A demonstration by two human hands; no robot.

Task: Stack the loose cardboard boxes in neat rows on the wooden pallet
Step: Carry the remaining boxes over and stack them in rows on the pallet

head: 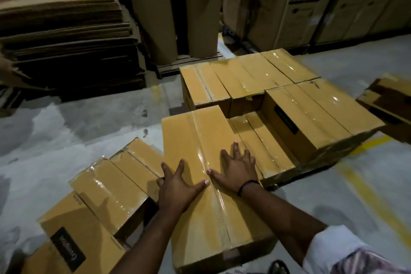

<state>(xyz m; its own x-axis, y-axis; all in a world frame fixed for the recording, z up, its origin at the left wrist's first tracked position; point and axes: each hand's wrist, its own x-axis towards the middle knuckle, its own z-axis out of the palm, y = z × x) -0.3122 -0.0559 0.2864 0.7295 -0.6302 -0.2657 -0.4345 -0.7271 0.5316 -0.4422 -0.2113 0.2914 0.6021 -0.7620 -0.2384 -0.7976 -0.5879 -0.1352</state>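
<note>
The long tan cardboard box (211,135), glossy with clear tape, lies at lower centre of the frame. The left hand (175,187) and right hand (235,169) rest flat on it, grip wide. It is probably stiff, heavy and slick, so best held under its ends.

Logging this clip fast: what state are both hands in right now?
Left hand: open, fingers spread, pressing on top of the taped box.
Right hand: open, fingers spread, flat on the same box near its right edge.

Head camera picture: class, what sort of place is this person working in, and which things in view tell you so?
Most likely a warehouse or goods store. Tall printed cartons stand in rows at the back, flattened cardboard sheets lie piled at the left, and yellow lines mark the concrete floor.
</note>
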